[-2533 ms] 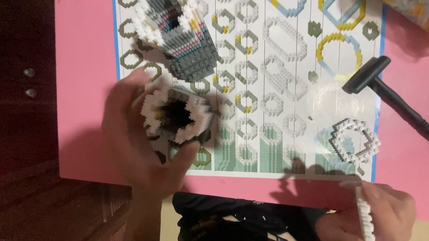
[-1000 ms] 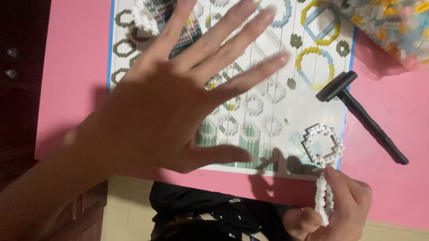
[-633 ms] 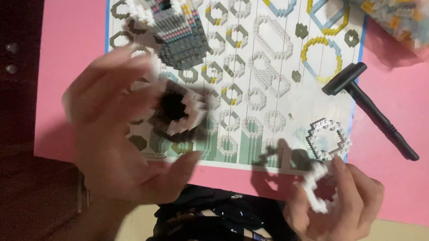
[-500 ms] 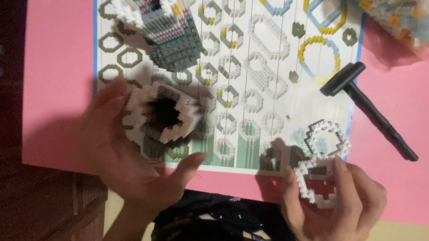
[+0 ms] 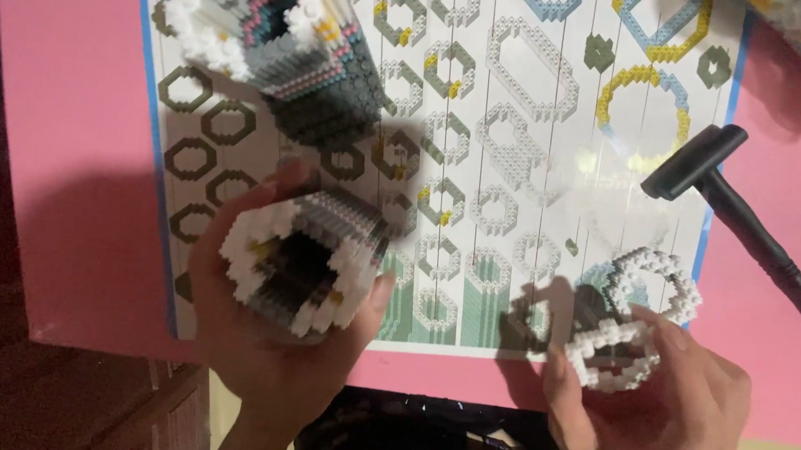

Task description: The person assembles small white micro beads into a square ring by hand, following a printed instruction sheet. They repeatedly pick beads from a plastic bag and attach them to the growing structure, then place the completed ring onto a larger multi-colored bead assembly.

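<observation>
Head view, looking down on a pink surface covered by a printed instruction sheet of ring diagrams.

Left hand: fingers and thumb wrapped around a hollow block tube, grip clamped on its outer wall. The tube is grey with a white scalloped rim, tilted so that its dark opening faces the camera. It is held over the lower left part of the sheet, near the surface's front edge.

Right hand: fingertips pinch a white block ring, grip clamped on it from both sides. The ring is held just over the front edge of the sheet, at its lower right corner.

A second white ring lies flat on the sheet just behind the held one; whether the two touch cannot be told.

A larger block model, grey with white, blue and pink parts, stands at the sheet's upper left, just behind the tube.

A black hammer-shaped tool lies to the right, its head on the sheet's edge and its handle running out over the pink surface.
</observation>
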